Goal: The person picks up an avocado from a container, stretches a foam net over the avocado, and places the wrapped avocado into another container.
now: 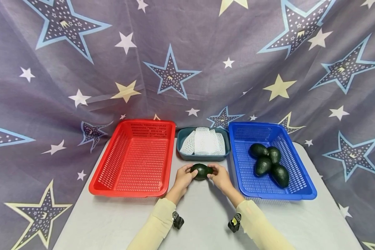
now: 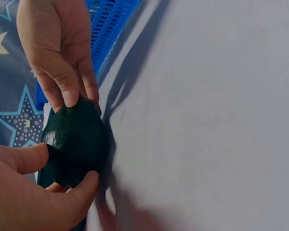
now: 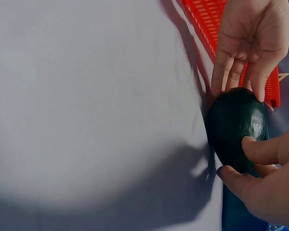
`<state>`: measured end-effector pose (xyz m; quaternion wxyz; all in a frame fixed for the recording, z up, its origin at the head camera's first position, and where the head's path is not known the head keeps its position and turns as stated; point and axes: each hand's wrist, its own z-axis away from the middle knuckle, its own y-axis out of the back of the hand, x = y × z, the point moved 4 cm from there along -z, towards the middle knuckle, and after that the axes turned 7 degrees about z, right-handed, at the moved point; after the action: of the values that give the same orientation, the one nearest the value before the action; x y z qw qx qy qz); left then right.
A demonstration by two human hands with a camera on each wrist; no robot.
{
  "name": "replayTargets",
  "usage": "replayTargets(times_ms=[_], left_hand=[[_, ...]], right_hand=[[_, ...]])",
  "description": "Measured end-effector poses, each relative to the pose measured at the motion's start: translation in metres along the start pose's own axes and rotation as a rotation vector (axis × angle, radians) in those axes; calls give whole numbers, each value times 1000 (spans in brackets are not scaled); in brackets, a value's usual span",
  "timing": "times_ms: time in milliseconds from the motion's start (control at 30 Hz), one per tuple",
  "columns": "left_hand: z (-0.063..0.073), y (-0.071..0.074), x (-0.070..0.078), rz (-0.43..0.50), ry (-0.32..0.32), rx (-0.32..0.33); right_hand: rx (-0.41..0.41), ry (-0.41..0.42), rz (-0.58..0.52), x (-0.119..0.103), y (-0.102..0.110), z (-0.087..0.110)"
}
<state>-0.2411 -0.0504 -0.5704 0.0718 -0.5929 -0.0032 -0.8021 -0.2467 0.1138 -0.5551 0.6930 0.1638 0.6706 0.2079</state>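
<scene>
Between both hands is one dark green avocado (image 1: 201,172), lying sideways over the near middle of the table. My left hand (image 1: 183,177) grips its rounded left end, thumb on the near side and fingers around the far side. At the narrower right end, my right hand (image 1: 220,176) pinches it with thumb and fingers. In the left wrist view the avocado (image 2: 77,142) shows a glossy, bumpy skin, with a shadow on the cloth beside it. Just beyond the hands stands a dark teal bin (image 1: 203,158) holding white foam net sleeves (image 1: 206,141).
A red plastic basket (image 1: 128,192) with nothing in it stands to the left. To the right, a blue basket (image 1: 244,173) holds several avocados (image 1: 263,166). A grey star-patterned cloth (image 1: 187,86) hangs behind the white-covered table (image 1: 203,222).
</scene>
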Motion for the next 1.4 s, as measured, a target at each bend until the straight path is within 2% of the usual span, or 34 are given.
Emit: replayTargets(times_ms=[233,367,533,700,833,1067,1200,1400], left_hand=[[2,1,1,1,-5,-8],[2,1,0,8,-1,-15],[-1,2,-3,0,6,-22],[0,4,-3,2,18,-25],[0,4,-2,16,22,-31],[-1,4,-5,54,41,-36],[2,4,-4,56,38,-34],[4,4,-3,54,32,-41]], right_hand=[[-10,-20,-7,2,-2,1],[-18,21,33,-4,0,1],[9,98,118,-20,10,-1],[7,118,141,-48,25,-8],[5,125,142,-69,38,-21],[56,126,174,-93,60,-49],[82,120,216,-99,63,-64],[68,36,301,-102,59,-81]])
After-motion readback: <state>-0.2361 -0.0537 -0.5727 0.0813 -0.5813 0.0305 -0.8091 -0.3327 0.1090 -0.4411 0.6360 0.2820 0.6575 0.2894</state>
